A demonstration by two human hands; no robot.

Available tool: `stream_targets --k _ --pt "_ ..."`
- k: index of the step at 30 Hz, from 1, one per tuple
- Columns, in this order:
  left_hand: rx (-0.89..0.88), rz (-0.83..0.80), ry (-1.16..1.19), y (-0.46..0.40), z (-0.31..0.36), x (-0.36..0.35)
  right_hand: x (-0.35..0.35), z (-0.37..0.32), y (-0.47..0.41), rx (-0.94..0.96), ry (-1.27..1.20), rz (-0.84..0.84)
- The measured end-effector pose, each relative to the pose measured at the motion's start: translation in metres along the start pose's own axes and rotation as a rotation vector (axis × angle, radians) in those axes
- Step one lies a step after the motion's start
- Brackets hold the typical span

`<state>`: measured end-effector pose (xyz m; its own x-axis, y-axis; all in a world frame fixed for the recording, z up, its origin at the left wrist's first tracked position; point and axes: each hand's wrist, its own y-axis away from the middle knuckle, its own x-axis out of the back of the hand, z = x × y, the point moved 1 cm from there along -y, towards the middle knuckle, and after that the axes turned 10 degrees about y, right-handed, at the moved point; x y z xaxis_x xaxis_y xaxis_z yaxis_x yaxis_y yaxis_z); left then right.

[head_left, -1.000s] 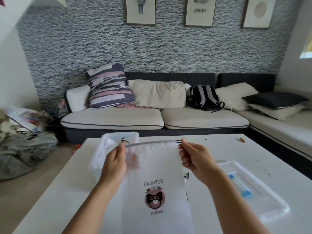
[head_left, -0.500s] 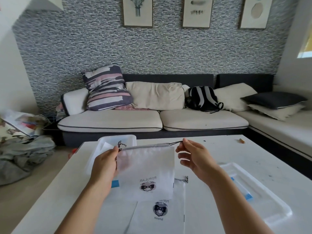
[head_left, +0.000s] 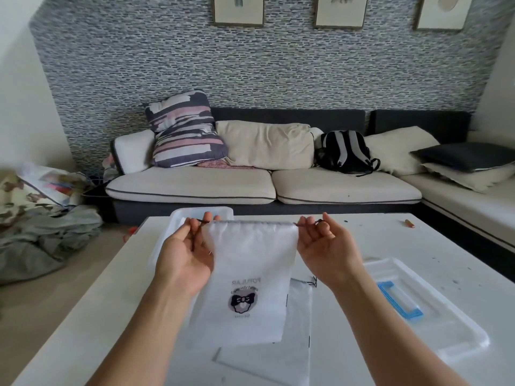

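Observation:
A white drawstring bag [head_left: 250, 274] with a dark bear logo hangs in the air above the white table [head_left: 390, 240]. My left hand [head_left: 185, 257] pinches the dark cord at the bag's top left corner. At the top right corner, my right hand [head_left: 324, 246] pinches the other cord end. Both palms face me. A second white bag [head_left: 295, 355] lies flat on the table beneath the hanging one.
A clear plastic lid with a blue handle [head_left: 418, 307] lies on the table to the right. A clear bin [head_left: 178, 221] stands at the table's far left edge. A small brown object [head_left: 409, 222] lies far right. A sofa with a backpack [head_left: 345, 153] stands behind.
The held bag has come up off the table, uncovering the second bag. Both hands have turned palms toward me and shifted from the bag's top edge to pinching the cord ends.

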<state>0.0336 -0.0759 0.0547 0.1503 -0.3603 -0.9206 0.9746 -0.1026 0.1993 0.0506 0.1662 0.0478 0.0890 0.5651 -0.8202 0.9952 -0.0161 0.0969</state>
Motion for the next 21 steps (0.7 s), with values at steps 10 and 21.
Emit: stream_targets --k 10,21 --pt "-0.315 0.223 0.092 -0.015 0.067 0.023 0.024 -0.043 -0.012 0.164 -0.003 0.252" --pt "-0.419 0.072 -0.111 -0.017 0.040 0.013 0.019 -0.039 -0.018 0.203 0.195 0.262"
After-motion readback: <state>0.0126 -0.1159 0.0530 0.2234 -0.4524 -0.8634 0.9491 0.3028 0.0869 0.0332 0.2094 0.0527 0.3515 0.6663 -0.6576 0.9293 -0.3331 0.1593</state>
